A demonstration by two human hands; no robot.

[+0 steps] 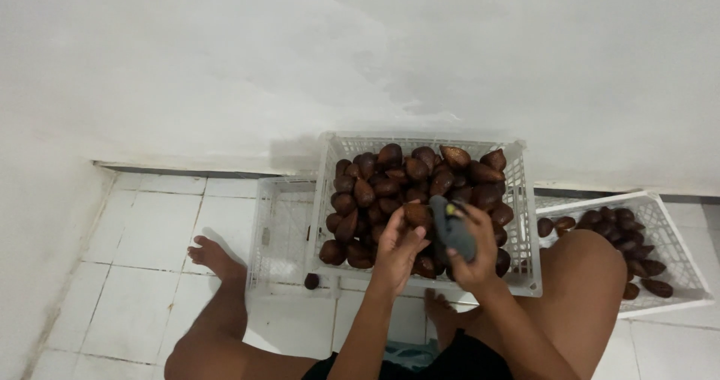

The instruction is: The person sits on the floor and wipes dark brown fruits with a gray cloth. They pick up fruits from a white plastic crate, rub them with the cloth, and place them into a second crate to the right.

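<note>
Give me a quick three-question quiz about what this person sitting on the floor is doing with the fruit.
1. True or false: the middle crate is piled with brown scaly fruit.
2. Which hand holds a single fruit: A left hand, B right hand?
3. What does the right hand hold?

Key:
1. True.
2. A.
3. A dark grey cloth-like thing; what exactly it is, I cannot tell.

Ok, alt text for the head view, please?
Seated on a white tiled floor, a person holds a brown scaly fruit in the left hand and a grey tool in the right hand, over a full white crate.
</note>
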